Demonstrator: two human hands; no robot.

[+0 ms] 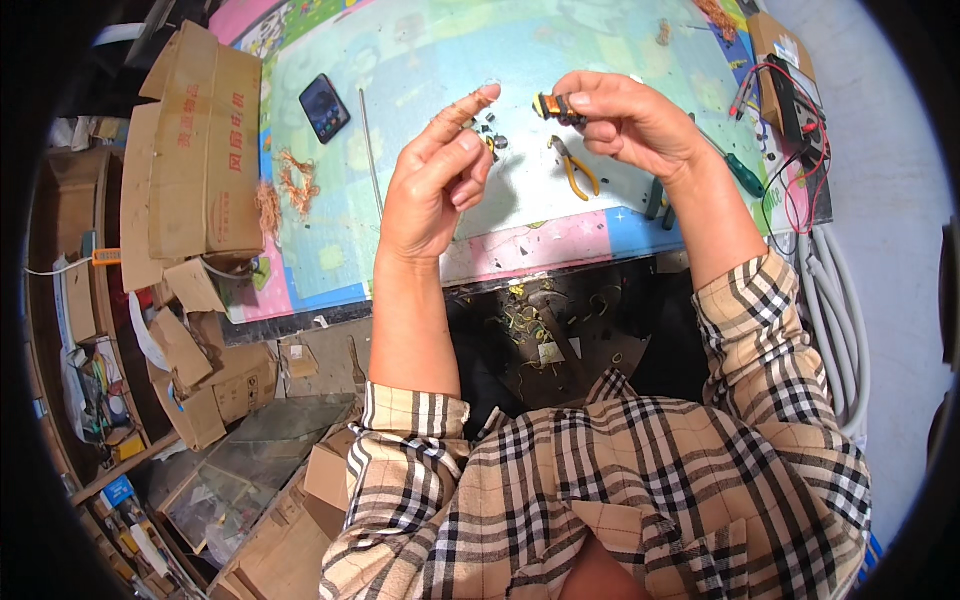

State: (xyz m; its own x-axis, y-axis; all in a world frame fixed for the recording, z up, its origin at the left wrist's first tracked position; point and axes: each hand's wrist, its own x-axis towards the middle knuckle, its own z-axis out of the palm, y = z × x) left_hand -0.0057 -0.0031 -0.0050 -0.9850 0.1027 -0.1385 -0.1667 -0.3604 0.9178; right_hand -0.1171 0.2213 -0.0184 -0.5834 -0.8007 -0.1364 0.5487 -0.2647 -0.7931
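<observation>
Pale green and pink show in the patterned covering of the desk (420,45), seen from the head camera. Toward its left side stand a brown cardboard box (225,150), a dark smartphone (325,108) with its screen lit, and a thin metal rod (370,150) lying lengthwise. Tangled copper wire (299,183) lies between the box and the rod. Near the middle rest yellow-handled pliers (574,168), just below the right hand (625,120). A green-handled screwdriver (742,172) lies partly behind the right forearm, which crosses that side of the desk. By the far right edge sits a black multimeter (790,105) with red and black leads; grey tubing (838,320) hangs beyond the desk's corner. Yellow scraps (518,291) litter the space under the near edge.

The right hand is closed in a pinch, thumb and fingers gripping a small black component (560,107) with orange and yellow parts, held above the desk. The left hand (440,165) has its index finger extended and the other fingers curled near the thumb; whether it grips anything cannot be told. Small black pieces (499,143) show just beside it, partly hidden by its fingers.
</observation>
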